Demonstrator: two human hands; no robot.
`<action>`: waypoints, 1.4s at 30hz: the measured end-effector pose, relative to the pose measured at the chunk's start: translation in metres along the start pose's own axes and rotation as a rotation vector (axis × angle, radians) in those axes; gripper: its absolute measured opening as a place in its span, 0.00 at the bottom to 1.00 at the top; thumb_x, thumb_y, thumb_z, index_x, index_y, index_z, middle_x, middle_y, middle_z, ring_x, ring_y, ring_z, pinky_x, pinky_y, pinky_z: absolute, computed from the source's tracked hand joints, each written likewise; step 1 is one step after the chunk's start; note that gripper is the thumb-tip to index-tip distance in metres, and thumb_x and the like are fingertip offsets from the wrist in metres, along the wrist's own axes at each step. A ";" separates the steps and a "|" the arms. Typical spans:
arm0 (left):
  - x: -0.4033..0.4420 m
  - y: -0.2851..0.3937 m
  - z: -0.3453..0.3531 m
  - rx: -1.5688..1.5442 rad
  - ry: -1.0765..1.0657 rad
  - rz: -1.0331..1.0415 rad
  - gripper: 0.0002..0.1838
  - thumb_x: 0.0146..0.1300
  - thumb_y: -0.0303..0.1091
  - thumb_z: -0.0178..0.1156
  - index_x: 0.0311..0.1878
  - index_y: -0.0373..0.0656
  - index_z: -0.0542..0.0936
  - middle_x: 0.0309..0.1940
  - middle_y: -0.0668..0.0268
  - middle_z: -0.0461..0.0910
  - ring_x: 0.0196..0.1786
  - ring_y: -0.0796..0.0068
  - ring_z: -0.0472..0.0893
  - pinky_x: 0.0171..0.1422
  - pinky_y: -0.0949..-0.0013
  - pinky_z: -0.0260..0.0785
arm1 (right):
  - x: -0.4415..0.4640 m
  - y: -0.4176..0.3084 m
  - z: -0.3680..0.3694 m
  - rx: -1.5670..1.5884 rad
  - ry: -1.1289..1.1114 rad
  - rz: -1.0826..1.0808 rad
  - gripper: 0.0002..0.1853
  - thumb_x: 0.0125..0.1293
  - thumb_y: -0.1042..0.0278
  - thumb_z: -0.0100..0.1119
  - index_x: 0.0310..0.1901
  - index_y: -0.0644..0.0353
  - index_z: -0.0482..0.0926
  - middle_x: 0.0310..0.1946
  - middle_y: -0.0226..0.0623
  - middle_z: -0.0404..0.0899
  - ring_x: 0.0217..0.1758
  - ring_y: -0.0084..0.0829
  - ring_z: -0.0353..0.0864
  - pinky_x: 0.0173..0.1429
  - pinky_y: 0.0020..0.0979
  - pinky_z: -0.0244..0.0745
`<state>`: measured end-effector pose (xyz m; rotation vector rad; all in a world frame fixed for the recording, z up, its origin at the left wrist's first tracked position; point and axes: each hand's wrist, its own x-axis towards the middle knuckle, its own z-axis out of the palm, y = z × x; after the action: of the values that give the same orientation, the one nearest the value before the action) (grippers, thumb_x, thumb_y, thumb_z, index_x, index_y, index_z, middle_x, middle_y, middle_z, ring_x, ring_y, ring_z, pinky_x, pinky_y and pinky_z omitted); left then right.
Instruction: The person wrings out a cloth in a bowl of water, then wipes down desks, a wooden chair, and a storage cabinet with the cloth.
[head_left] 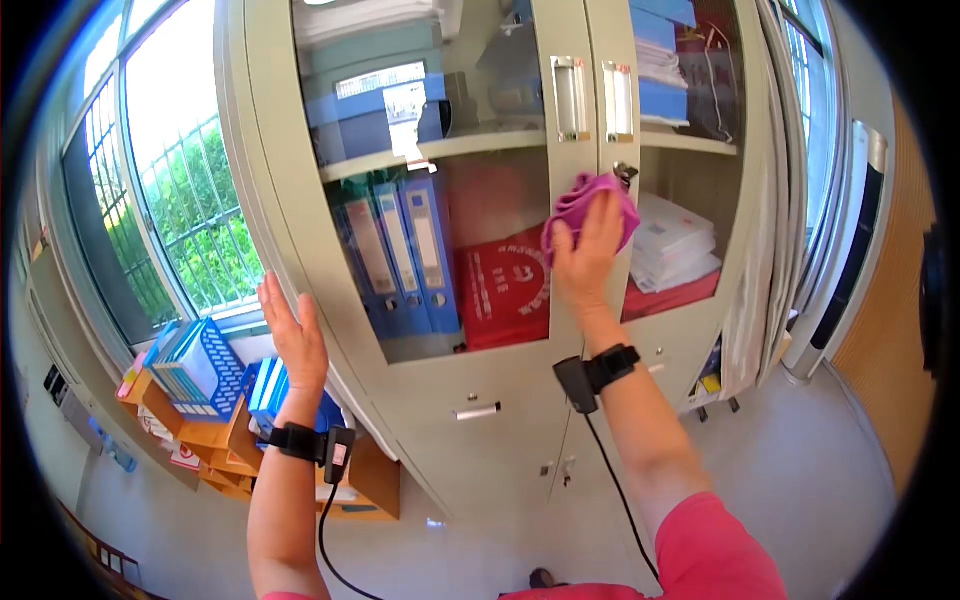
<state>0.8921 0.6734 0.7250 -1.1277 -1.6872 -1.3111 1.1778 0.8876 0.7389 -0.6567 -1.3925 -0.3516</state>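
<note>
My right hand (587,265) presses a bunched purple cloth (573,207) against the frame of a tall beige cabinet (420,385), where its two glass doors meet. Just above the cloth are a lock with a key (626,172) and two upright metal handles, the left handle (571,98) and the right handle (618,100). My left hand (300,345) is raised beside the cabinet's left edge, fingers stretched out, holding nothing. Whether it touches the cabinet I cannot tell. Each wrist wears a black strap with a small cabled box.
Behind the glass stand blue binders (405,255), a red bag (505,290) and white packets (668,240). At left, a low wooden shelf (235,440) holds blue file boxes (205,370) under a barred window (195,170). Curtains (775,230) hang at right.
</note>
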 end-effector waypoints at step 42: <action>0.080 -0.012 0.041 -0.104 0.130 0.077 0.47 0.50 0.34 0.65 0.69 0.29 0.49 0.66 0.43 0.56 0.66 0.44 0.59 0.70 0.55 0.48 | 0.438 -0.114 0.124 -0.310 0.270 -0.513 0.32 0.66 0.42 0.37 0.67 0.49 0.58 0.68 0.37 0.57 0.72 0.41 0.52 0.69 0.53 0.48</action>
<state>0.8507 0.7289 0.7834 -1.1300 -1.4830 -1.4058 1.0850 0.9401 1.1959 -0.4696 -1.2418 -1.0422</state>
